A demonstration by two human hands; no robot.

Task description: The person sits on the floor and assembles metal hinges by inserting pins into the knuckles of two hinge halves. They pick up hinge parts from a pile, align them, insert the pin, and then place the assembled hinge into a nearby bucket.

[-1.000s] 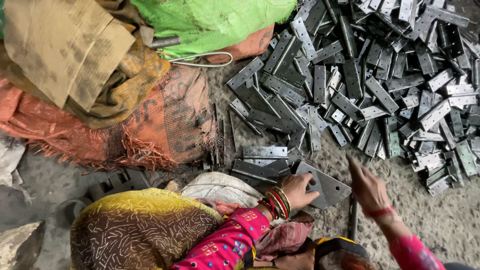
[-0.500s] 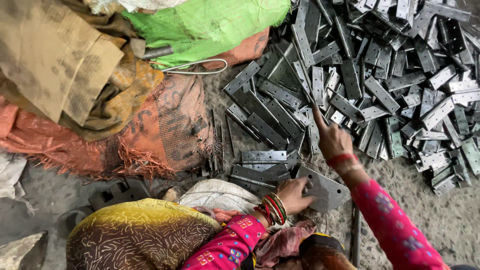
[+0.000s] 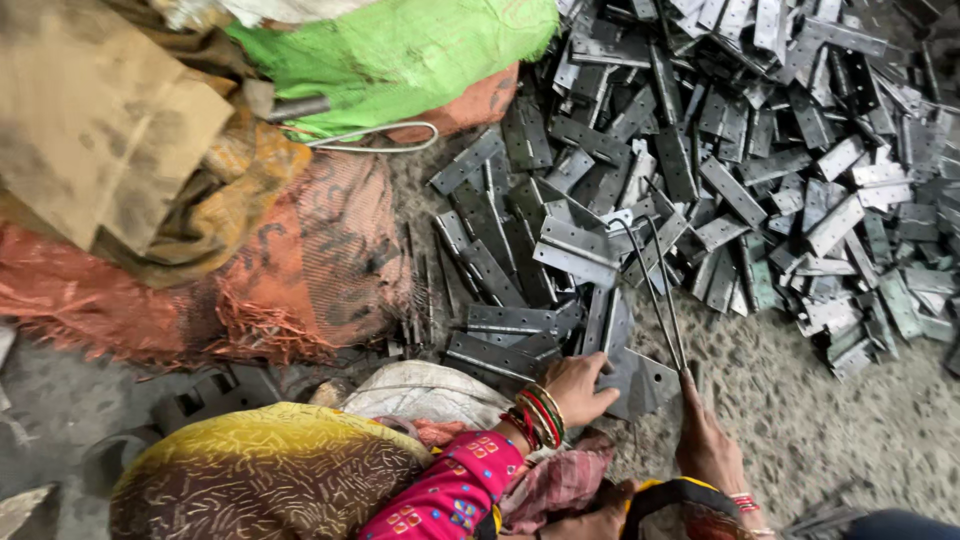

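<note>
My left hand (image 3: 582,386), with bangles at the wrist and a pink sleeve, grips the edge of a flat grey metal hinge plate (image 3: 645,385) lying on the floor. Just to its right, my right hand (image 3: 706,445) is closed on the lower ends of two thin metal rods (image 3: 658,290). The rods slant up and away over the plates, with their far tips near the pile. A big heap of similar grey hinge plates (image 3: 740,150) covers the floor ahead and to the right.
Orange mesh sacks (image 3: 300,270), a green sack (image 3: 400,50) and brown cardboard (image 3: 90,130) lie at the left. A white wire loop (image 3: 375,140) rests by the green sack. Yellow patterned cloth (image 3: 260,470) covers my lap. Bare gritty floor (image 3: 830,430) shows at lower right.
My right hand, which reached out to the pile half a second ago, has drawn back beside the plate and now holds the thin rods. The left hand stayed on the plate.
</note>
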